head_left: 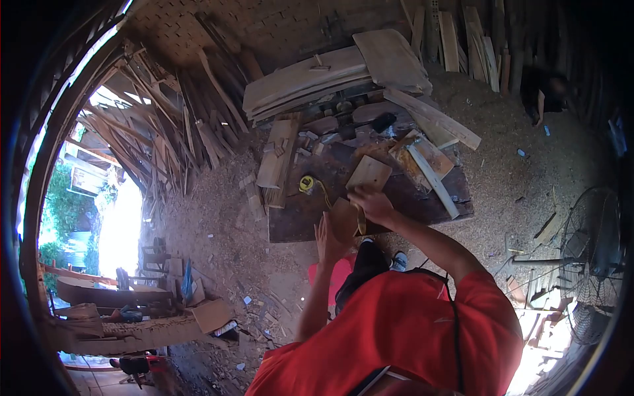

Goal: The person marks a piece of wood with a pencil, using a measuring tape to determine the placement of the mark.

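At the worktable's (290, 224) near edge, a small wooden board (343, 220) rests against the left hand (331, 243), fingers extended along its left side; full grip cannot be told. Right hand (374, 206): fingers curled beside the board's upper right; contents unclear. Yellow tape measure (306, 183) on the worktable, blade partly out. Step, as judged: measuring the board. Next move likely calls for steadying it, blade straight along it.

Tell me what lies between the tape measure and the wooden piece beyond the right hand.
In the head view: the yellow tape blade, then bare tabletop up to the wooden piece.
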